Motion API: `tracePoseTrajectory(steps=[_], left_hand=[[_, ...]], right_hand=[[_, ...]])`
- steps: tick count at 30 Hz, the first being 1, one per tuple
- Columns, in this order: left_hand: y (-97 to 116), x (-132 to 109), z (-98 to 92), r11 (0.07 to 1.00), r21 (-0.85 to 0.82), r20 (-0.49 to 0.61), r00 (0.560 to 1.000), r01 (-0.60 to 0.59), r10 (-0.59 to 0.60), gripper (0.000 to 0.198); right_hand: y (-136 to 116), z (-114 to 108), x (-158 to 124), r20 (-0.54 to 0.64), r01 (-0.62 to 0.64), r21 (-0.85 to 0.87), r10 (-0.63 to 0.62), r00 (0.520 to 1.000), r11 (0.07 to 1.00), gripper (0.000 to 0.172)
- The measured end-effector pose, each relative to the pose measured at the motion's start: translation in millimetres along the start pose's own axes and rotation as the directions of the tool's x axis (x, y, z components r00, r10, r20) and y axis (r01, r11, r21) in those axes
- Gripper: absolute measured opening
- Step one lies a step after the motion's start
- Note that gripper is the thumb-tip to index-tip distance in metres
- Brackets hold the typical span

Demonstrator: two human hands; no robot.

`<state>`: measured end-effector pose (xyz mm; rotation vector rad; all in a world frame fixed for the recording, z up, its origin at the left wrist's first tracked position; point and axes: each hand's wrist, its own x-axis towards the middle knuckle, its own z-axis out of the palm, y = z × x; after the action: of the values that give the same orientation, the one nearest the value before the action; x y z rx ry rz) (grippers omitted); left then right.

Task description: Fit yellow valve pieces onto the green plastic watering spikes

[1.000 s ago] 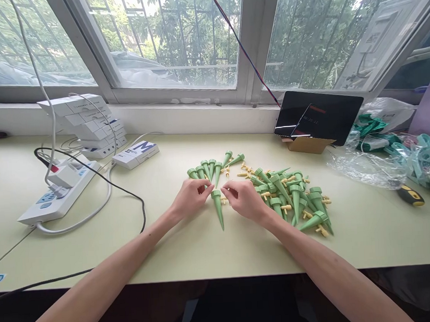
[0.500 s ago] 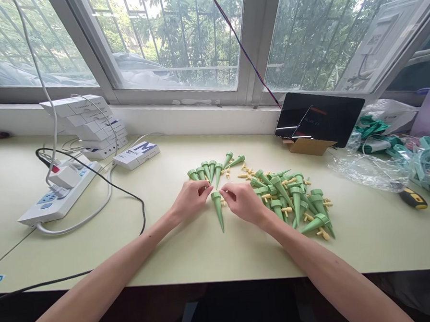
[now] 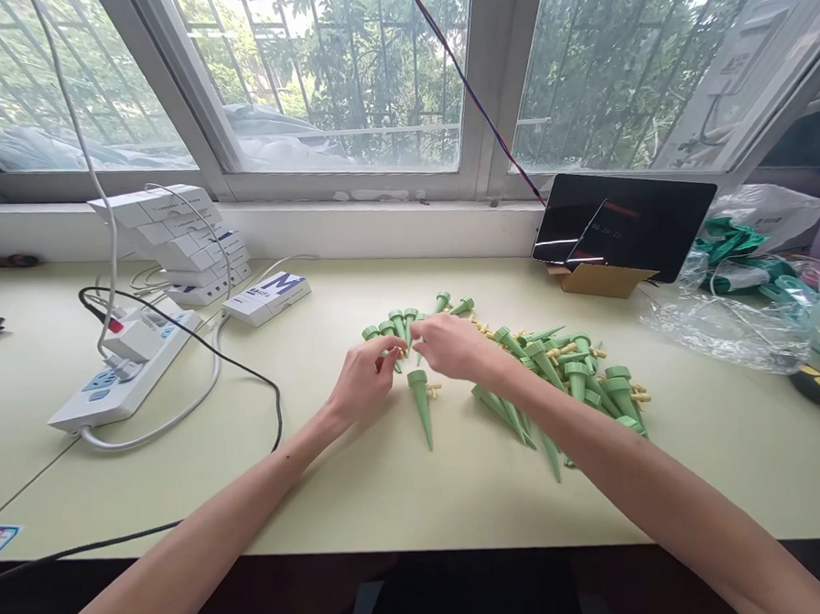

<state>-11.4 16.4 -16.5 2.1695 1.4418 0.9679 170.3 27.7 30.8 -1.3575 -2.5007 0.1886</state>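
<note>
Head view shows the left hand and right hand nearly meeting, fingers curled; any grip cannot be told. One green spike lies nearer, one yellow fitting beside it. Work looks partial: at least four spikes fanned far-left, two beyond, an uncountable pile right.

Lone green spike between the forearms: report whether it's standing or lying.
Lying down: the lone green spike stretches along the tabletop, its pointed end nearest the camera.
</note>
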Motion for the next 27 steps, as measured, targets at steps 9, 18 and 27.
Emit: tracePoseTrajectory(steps=[9, 18, 27], left_hand=[[-3, -2, 2.7, 0.999, -0.052, -0.005, 1.0, -0.017, 0.017, 0.02], [2, -1, 0.6, 0.998, -0.068, 0.0, 1.0, -0.013, 0.013, 0.017], [4, -2, 2.0, 0.996, -0.07, 0.055, 0.997, -0.051, 0.055, 0.021]], right_hand=[[29, 0, 22, 0.11, -0.198, -0.116, 0.211, 0.971, 0.973, 0.007], [37, 6, 22, 0.177, -0.209, -0.177, 0.24, 0.955, 0.962, 0.015], [42, 14, 23, 0.187, -0.181, -0.193, 0.217, 0.958, 0.964, 0.02]])
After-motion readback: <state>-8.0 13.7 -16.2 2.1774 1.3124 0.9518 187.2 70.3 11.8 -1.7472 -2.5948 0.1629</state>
